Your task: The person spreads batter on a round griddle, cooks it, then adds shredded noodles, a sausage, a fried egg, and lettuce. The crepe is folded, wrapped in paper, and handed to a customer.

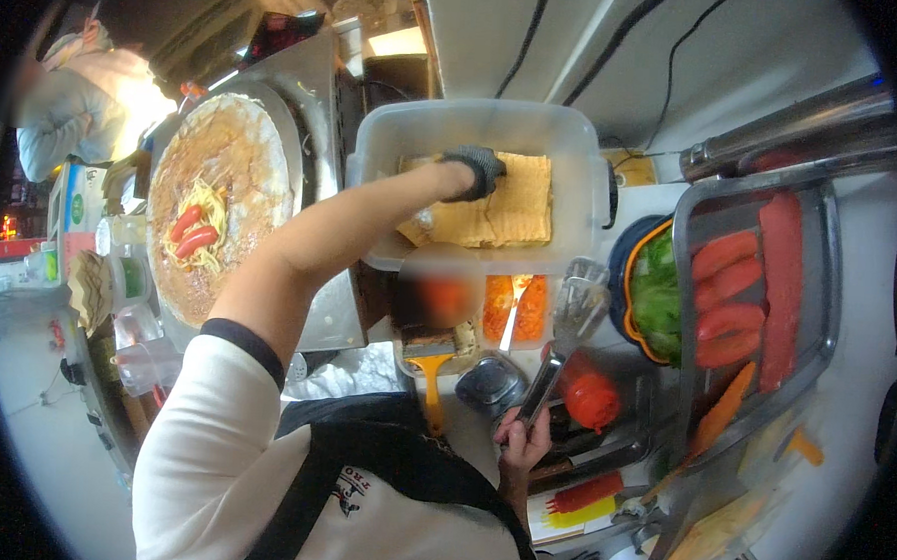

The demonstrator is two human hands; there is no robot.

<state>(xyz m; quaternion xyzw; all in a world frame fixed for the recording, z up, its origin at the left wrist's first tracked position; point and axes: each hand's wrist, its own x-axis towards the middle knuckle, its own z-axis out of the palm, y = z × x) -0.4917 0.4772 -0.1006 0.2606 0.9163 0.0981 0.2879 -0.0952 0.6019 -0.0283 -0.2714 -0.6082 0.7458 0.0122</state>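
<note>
My left hand [477, 173], in a dark glove, reaches into a translucent plastic box [384, 123]. Its fingers touch a stack of flat golden crisp sheets [523, 208]; whether they grip one is hidden. In my bare right hand [526, 437] is the handle of a slotted metal turner [579, 301], its blade pointing away from me. To the left, a large thin pancake [254, 166] lies on a round griddle [293, 134]. Two red sausages [196, 243] rest on pale shreds [215, 204] on the pancake.
Near the turner are orange shreds [531, 314] with a white spoon, a yellow-handled brush [433, 384] and a red squeeze bottle [592, 399]. Rightward stand a bowl of lettuce [652, 289] and a metal tray [823, 296] of sausages. Beyond the griddle is another person [96, 107].
</note>
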